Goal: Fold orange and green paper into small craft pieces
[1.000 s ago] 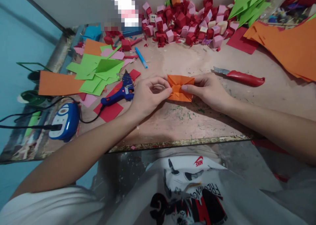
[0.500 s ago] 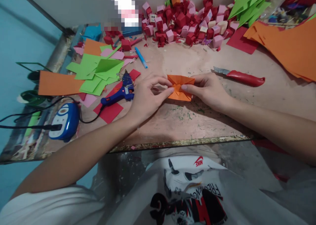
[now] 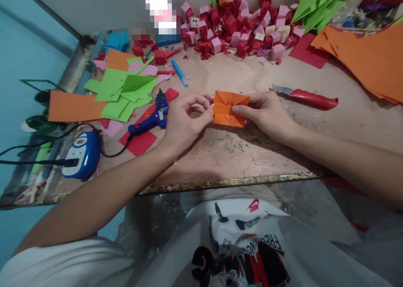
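A folded piece of orange paper [image 3: 225, 109], creased into several panels, is held up between my hands over the near part of the table. My right hand [image 3: 267, 112] pinches its right side, thumb on the face and fingers behind. On the other side, my left hand [image 3: 189, 121] has thumb and fingertips closed at the paper's left edge. Just left of that hand lies a blue glue gun [image 3: 154, 118], partly on red paper [image 3: 141, 143]. A red-handled knife [image 3: 315, 98] rests to the right, beyond my right hand.
Red and pink paper cubes [image 3: 231, 26] are heaped along the back. Green sheets [image 3: 122, 89] lie at left, near a blue and white power box [image 3: 82, 154] with black cables. Large orange sheets [image 3: 362, 64] cover the back right. A blue pen [image 3: 179, 73] lies behind my left hand.
The orange paper's centre flaps have opened out, showing a flatter middle. My left thumb has drawn back left from its face to its edge.
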A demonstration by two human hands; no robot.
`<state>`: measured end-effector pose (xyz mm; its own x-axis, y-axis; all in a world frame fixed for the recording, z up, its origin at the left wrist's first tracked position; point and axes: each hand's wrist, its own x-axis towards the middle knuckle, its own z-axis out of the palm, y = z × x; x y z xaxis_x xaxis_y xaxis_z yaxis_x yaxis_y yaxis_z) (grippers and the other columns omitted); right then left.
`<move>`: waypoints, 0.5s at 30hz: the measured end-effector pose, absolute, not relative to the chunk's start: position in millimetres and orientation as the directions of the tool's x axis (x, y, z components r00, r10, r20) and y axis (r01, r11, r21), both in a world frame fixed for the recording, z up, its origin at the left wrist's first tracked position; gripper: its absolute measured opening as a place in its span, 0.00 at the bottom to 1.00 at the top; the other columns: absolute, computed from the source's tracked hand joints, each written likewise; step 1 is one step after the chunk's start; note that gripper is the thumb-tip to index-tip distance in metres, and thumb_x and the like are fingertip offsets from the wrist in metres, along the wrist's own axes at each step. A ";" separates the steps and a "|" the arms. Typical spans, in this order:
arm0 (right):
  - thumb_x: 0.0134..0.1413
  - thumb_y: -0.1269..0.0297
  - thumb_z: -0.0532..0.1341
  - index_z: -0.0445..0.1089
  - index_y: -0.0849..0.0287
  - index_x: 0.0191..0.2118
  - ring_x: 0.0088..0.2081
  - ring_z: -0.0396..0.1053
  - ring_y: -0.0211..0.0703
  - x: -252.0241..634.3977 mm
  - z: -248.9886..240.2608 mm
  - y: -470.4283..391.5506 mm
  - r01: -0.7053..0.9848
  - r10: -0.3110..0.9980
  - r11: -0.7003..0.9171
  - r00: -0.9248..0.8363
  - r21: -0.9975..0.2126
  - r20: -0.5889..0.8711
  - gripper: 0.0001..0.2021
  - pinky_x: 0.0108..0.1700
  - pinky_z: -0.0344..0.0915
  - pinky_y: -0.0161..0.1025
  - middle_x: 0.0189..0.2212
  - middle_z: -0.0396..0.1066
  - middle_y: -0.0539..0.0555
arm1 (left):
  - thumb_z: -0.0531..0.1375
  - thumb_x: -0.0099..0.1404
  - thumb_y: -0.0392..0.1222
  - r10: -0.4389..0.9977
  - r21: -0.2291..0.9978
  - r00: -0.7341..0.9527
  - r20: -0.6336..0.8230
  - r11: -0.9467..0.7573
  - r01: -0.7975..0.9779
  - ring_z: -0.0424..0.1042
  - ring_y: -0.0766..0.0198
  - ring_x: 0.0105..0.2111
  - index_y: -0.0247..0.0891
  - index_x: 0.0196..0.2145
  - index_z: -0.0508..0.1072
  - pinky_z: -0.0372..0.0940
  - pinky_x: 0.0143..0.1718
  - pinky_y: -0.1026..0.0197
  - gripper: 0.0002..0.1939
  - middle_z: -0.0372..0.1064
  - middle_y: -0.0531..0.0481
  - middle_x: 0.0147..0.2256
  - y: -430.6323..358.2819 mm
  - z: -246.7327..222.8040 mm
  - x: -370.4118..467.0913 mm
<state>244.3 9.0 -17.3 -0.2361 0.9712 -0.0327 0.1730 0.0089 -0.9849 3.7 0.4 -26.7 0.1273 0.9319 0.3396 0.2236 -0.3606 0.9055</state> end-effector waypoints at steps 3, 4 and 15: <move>0.60 0.58 0.78 0.87 0.55 0.33 0.30 0.73 0.44 245.6 -20.4 11.9 0.144 0.982 0.017 -0.189 -0.989 -0.011 0.08 0.31 0.70 0.41 0.32 0.83 0.54 | 0.70 0.66 0.40 0.952 0.935 0.045 0.302 -0.305 0.182 0.76 0.60 0.36 0.42 0.32 0.73 0.73 0.38 0.56 0.08 0.80 0.49 0.39 4.4 -27.3 0.1; 0.60 0.58 0.78 0.86 0.55 0.34 0.31 0.73 0.44 246.1 -21.4 12.8 0.134 0.983 0.022 -0.183 -0.991 -0.003 0.08 0.31 0.70 0.41 0.33 0.84 0.54 | 0.70 0.65 0.40 0.954 0.935 0.019 0.299 -0.297 0.194 0.75 0.61 0.35 0.43 0.32 0.73 0.73 0.37 0.56 0.09 0.79 0.50 0.37 5.9 -27.4 -1.0; 0.59 0.53 0.80 0.84 0.54 0.32 0.32 0.75 0.47 246.7 -14.3 9.6 0.142 0.964 0.015 -0.263 -0.990 -0.023 0.12 0.31 0.73 0.43 0.32 0.82 0.54 | 0.75 0.60 0.41 0.974 0.969 0.066 0.216 -0.223 0.110 0.81 0.60 0.41 0.45 0.44 0.77 0.76 0.41 0.58 0.17 0.82 0.51 0.40 11.8 -34.3 1.7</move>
<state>246.7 9.6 -14.3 -0.2633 0.9644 -0.0231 0.1423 0.0152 -0.9897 1.7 11.8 -34.3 0.0658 0.9741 0.2165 0.1100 -0.2227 0.9687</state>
